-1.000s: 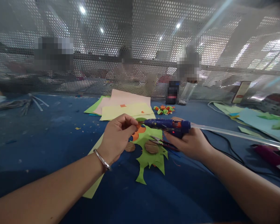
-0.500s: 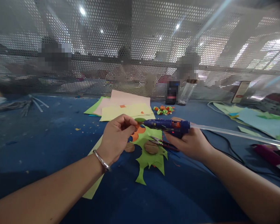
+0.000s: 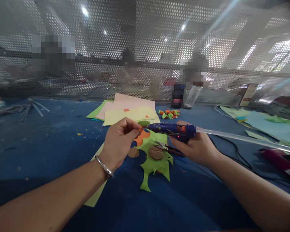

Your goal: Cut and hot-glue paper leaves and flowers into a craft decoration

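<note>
My right hand (image 3: 199, 145) is closed around a dark blue hot glue gun (image 3: 170, 129), a long clear glue stick (image 3: 232, 136) trailing from its back. Between the thumb and fingertips of my left hand (image 3: 122, 141) is a small green paper piece (image 3: 143, 123), and the gun's nozzle points at it, close to or touching its lower edge. Below my hands lie a cut green paper sheet (image 3: 149, 167) and orange paper (image 3: 142, 138) with rounded cuts. Two brown cardboard discs (image 3: 156, 152) (image 3: 133, 152) rest there, beside a pair of scissors (image 3: 168, 147) partly behind my right hand.
Coloured paper sheets (image 3: 135, 103) lie ahead, beside a pile of orange and green paper pieces (image 3: 169, 113). A clear bottle (image 3: 194, 96) stands behind. At right are a magenta tool (image 3: 277, 162), black cable (image 3: 239, 154) and more paper (image 3: 265, 124). A perforated metal screen (image 3: 145, 38) closes the back.
The green piece in my left hand is tilted slightly more towards me. Both hands and the glue gun otherwise hold nearly the same position; the whole view has shifted a little.
</note>
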The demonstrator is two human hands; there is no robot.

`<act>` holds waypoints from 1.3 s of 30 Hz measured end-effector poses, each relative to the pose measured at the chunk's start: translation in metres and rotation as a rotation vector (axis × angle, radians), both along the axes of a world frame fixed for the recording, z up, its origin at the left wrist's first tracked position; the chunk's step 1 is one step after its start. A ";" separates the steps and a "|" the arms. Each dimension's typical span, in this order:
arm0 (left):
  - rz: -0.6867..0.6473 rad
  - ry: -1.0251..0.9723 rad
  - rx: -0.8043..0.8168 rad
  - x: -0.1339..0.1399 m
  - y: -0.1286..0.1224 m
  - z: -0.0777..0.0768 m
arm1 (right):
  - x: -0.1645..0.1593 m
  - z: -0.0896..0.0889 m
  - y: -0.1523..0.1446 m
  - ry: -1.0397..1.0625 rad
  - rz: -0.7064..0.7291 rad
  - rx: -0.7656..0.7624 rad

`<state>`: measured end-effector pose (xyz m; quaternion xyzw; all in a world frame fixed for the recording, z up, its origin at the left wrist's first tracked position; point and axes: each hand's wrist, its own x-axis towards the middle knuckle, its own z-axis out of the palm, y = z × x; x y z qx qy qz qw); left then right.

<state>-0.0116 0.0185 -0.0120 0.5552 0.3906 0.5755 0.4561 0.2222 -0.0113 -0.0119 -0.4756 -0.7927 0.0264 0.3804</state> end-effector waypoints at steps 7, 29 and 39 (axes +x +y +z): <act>0.023 -0.064 0.058 0.001 0.002 -0.001 | 0.000 -0.003 0.003 0.082 -0.033 -0.060; -0.177 -0.059 -0.160 -0.001 -0.001 0.000 | 0.053 -0.019 0.058 0.040 -0.472 -0.806; -0.213 0.115 -0.114 0.000 -0.002 -0.007 | 0.000 0.006 0.011 -0.083 -0.166 -0.235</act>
